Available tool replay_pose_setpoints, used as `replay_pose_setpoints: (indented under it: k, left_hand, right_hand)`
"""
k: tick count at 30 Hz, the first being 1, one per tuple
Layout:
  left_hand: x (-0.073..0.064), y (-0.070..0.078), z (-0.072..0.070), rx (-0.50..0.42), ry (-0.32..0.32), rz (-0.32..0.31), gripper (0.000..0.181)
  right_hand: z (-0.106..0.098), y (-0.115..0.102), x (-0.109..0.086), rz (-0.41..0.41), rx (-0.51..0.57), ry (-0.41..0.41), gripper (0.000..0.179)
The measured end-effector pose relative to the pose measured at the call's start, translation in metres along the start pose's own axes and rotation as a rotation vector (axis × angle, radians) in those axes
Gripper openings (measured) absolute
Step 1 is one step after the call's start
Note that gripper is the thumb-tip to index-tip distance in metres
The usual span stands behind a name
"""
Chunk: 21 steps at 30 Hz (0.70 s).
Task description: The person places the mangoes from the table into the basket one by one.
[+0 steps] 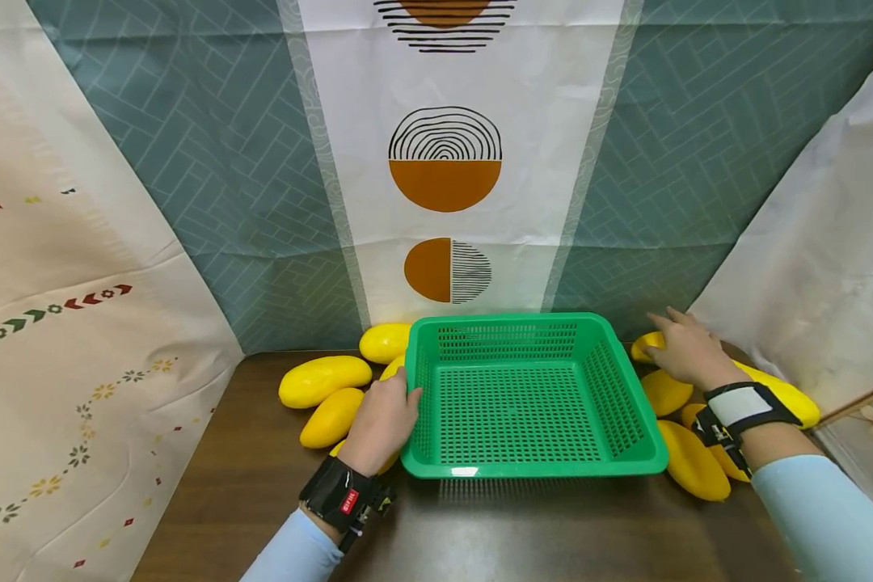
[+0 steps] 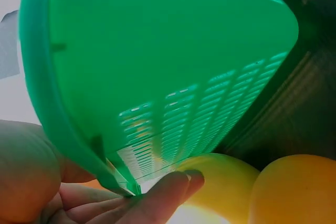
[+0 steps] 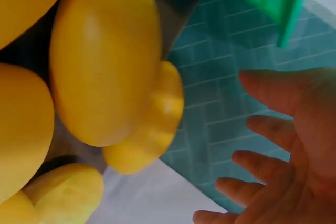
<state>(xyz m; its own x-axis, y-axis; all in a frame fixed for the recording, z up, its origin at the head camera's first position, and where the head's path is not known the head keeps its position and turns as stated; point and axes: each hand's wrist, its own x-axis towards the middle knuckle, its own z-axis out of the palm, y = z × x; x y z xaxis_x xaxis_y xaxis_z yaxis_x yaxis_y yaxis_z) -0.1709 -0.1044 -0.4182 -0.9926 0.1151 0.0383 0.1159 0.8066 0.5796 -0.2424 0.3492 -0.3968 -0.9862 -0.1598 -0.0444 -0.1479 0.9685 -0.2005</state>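
Note:
A green plastic basket (image 1: 516,412) with slotted walls stands on the brown table. My left hand (image 1: 384,420) grips its left rim, and in the left wrist view the thumb and fingers lie on either side of the rim (image 2: 47,98). Yellow mangoes (image 1: 325,381) crowd beside that hand, one (image 2: 220,182) right behind the fingertips. Over at the right, my right hand (image 1: 687,349) hovers above another group of mangoes (image 1: 693,461). Its fingers are spread and hold nothing; the right wrist view shows a mango (image 3: 105,59) apart from the fingertips.
Behind the basket hangs a teal and white cloth (image 1: 451,267) with orange half circles. A patterned cream cloth (image 1: 80,388) covers the left side, and a white cloth (image 1: 822,267) borders the right. The brown table (image 1: 509,533) extends in front of the basket.

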Motion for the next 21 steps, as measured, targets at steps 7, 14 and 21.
replay_pose_setpoints:
  k: [7,14,21]
  left_hand:
    - [0.0,0.004,0.0,0.016,0.008,-0.002,0.03]
    - [0.001,0.005,-0.001,0.022,0.015,-0.033,0.029]
    - [0.003,0.003,-0.002,0.007,0.01,-0.045,0.026]
  right_hand:
    - [0.008,0.019,0.019,0.021,-0.012,-0.087,0.063]
    - [0.012,0.036,0.033,0.045,0.044,-0.186,0.069]
    - [0.026,0.045,0.042,0.03,0.036,-0.204,0.061]
